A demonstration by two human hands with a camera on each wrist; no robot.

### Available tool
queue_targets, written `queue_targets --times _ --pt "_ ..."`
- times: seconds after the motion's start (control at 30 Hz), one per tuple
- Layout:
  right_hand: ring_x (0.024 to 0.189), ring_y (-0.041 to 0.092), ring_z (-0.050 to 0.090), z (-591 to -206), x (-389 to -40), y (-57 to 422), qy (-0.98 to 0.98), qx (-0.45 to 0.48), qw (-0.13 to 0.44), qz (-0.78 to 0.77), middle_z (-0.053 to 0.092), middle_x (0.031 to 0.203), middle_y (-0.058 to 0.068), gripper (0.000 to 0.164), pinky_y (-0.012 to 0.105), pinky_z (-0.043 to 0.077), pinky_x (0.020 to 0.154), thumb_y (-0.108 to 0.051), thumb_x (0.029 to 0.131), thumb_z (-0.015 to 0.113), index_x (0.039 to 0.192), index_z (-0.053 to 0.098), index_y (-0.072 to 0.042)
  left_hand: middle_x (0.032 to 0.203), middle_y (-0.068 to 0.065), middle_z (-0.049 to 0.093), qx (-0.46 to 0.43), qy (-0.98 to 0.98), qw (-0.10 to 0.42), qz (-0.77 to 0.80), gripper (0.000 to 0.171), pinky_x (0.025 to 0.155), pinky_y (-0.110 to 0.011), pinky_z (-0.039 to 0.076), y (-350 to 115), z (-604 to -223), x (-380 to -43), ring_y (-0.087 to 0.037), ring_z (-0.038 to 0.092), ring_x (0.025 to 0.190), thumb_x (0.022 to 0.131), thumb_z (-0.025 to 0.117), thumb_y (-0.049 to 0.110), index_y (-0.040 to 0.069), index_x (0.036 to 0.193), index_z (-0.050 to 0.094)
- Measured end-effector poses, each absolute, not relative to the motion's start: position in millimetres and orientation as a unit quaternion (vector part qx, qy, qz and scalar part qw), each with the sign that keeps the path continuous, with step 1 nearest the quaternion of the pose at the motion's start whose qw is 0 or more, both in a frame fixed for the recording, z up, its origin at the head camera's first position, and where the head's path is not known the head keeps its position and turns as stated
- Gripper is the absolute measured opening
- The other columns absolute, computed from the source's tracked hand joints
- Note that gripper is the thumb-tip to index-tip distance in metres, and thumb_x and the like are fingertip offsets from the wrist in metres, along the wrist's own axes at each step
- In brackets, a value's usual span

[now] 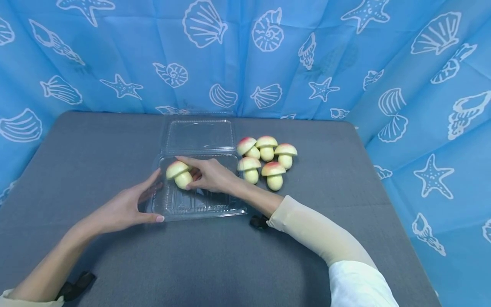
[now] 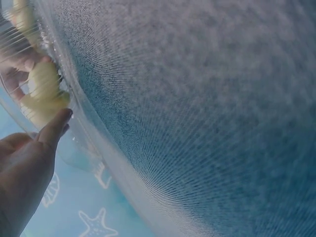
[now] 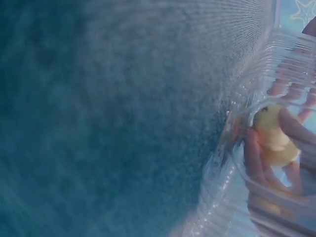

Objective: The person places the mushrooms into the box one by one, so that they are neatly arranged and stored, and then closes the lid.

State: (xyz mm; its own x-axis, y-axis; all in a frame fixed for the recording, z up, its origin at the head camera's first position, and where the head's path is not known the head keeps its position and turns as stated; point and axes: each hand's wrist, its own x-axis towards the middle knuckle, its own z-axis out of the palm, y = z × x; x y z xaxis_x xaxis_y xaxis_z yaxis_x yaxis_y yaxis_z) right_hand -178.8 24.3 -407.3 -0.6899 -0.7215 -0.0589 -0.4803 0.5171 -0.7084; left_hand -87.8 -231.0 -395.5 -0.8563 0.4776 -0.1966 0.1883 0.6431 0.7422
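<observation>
Your right hand [image 1: 209, 174], fingers pinching one mushroom [image 1: 177, 172] at the left end of the open clear box [image 1: 199, 215]; your left hand [image 1: 126, 209], fingers and thumb spread wide beside that end; five other mushrooms [image 1: 273, 168], box's right side, grey surface [image 1: 192, 264]; blue curtain [image 1: 245, 55] behind.

We can read no text, label, brand, number or sign in the head view or in either wrist view. On the blue curtain [image 1: 238, 64], we identify the white print as outline drawings of shells and starfish, without lettering; on the clear plastic container [image 1: 207, 151], we discern no legible characters.
</observation>
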Motion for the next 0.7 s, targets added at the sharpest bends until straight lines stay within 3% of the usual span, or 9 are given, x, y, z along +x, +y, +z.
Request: queue_targets --times 0.7 --pt "0.088 0.001 0.069 -402.9 -179.2 28.7 0.838 -0.336 0.195 -0.383 0.073 0.111 0.005 0.083 0.011 0.053 0.074 -0.015 0.086 0.08 0.156 0.036 -0.022 0.162 -0.025 0.013 0.178 0.889 0.195 0.374 0.122 0.108 -0.059 0.034 -228.6 -393.7 -87.2 -0.048 0.036 0.138 0.079 0.081 0.048 0.013 0.16 -0.003"
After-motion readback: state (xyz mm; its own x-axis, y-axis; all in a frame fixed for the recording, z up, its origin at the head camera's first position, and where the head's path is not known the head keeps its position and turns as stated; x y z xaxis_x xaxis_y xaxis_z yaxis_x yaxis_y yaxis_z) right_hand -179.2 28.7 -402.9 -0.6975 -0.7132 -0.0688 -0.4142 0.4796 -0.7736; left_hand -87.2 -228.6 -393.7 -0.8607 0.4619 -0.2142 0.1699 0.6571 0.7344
